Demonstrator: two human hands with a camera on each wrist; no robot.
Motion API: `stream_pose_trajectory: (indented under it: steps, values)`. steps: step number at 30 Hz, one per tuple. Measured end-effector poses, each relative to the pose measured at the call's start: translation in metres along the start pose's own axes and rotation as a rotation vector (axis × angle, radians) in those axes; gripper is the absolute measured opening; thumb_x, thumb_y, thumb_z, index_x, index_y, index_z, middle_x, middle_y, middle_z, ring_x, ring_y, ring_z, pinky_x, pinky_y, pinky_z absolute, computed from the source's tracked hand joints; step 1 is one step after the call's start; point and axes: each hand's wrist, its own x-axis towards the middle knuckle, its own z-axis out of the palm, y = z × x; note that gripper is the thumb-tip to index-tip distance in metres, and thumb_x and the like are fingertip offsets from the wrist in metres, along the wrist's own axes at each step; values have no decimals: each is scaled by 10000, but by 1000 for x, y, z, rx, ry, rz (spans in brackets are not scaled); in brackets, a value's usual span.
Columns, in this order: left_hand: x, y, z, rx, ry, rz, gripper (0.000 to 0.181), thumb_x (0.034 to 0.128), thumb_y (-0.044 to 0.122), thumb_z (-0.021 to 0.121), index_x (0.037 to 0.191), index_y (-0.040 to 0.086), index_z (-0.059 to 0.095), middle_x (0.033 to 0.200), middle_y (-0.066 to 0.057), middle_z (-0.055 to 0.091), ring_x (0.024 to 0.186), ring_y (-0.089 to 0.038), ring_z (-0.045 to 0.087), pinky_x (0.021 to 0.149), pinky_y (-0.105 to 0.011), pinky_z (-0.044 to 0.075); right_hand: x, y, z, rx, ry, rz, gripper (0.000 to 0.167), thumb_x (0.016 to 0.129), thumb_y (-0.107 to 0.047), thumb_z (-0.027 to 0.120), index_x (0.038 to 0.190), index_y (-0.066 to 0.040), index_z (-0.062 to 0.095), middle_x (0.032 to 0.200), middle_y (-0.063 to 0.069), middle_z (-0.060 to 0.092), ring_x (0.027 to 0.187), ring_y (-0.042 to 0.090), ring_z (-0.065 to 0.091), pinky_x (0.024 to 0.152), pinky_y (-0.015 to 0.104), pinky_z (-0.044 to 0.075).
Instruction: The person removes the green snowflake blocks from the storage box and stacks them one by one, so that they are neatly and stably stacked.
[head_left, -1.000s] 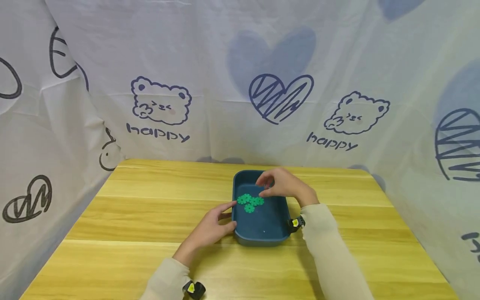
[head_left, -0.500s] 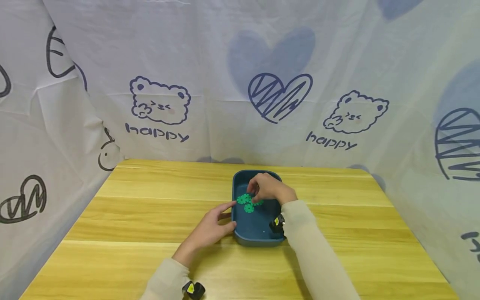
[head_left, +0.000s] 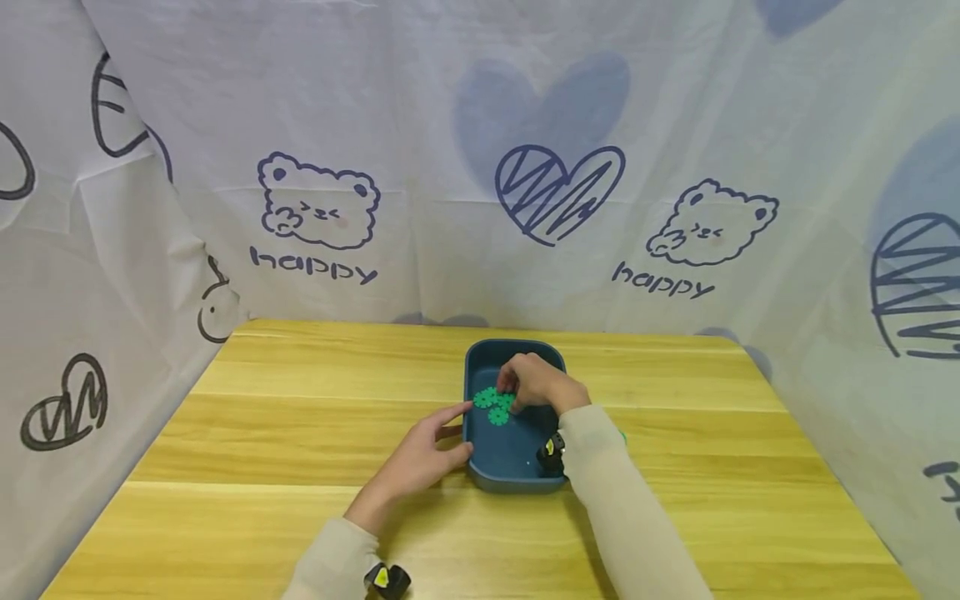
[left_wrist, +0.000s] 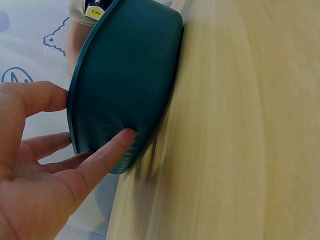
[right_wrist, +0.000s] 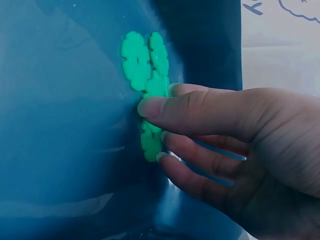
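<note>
A dark blue-green rectangular bin (head_left: 513, 477) stands on the wooden table, with several green notched flower-shaped discs (head_left: 486, 398) clustered inside. My left hand (head_left: 422, 457) rests against the bin's left side. In the left wrist view its thumb presses the outer wall (left_wrist: 125, 85) while the other fingers touch near the rim. My right hand (head_left: 536, 383) reaches down into the bin. Its thumb and fingers pinch at a green disc (right_wrist: 158, 84) in the cluster; the thumb partly hides it. More discs (right_wrist: 135, 60) lie beside the thumb tip.
A bit of green (head_left: 623, 437) shows on the table (head_left: 720, 475) just past the right sleeve, mostly hidden by it. Behind the table hangs a white cloth (head_left: 450, 275) printed with bears and hearts. The bin's raised rim surrounds the right hand.
My right hand has moved left and down from over the bin's right side to the green discs, its fingers closing in at the cluster. The left hand has stayed in place.
</note>
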Motion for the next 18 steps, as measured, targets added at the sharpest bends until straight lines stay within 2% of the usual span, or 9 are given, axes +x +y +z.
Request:
stream_pose_trajectory:
  steps: [11, 18]
  values:
    - [0, 0, 0, 12, 11, 1, 594, 977, 93, 652, 1544, 93, 476, 1615, -188, 426, 1383, -471, 538, 1083, -540, 527, 0, -2, 1, -1, -24, -32, 250, 788, -34, 877, 994, -139, 781, 949, 15, 735, 852, 130, 627, 805, 313, 592]
    - [1, 0, 0, 10, 14, 1, 594, 975, 87, 652, 1543, 98, 478, 1615, -190, 425, 1381, -472, 539, 1077, -531, 534, 2, -3, 1, 9, -38, -41, 245, 791, -38, 875, 993, -156, 802, 976, 11, 746, 886, 137, 649, 833, 328, 607]
